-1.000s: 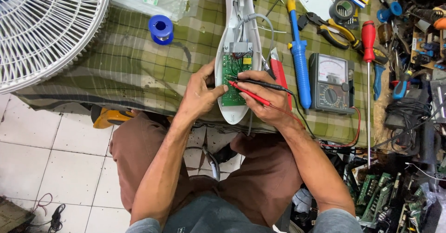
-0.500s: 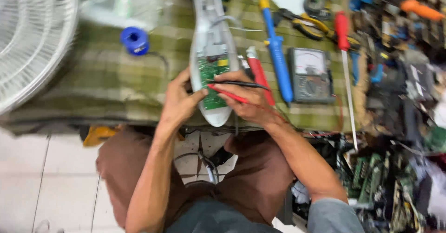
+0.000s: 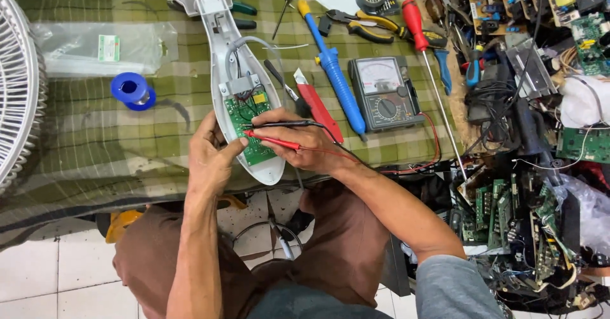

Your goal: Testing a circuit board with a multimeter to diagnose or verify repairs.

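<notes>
Lying on the green checked cloth [image 3: 95, 147], the white housing [image 3: 236, 77] runs its long axis nearly straight away from the person, narrow neck at the far end and rounded wide end hanging just over the table's near edge. Its open face is up, showing the green circuit board [image 3: 253, 125] in the wider half. The left hand [image 3: 213, 157] grips the housing's near left rim, fingers curled against the shell and thumb toward the board. The right hand [image 3: 305, 144] has its fingers pinched closed around two probes: the red probe [image 3: 273, 141] and the black probe [image 3: 289, 124], both lying roughly crosswise to the housing with tips pointing left onto the board. Their leads trail right toward the analog multimeter [image 3: 384, 93], beside the blue soldering tool [image 3: 333, 71].
</notes>
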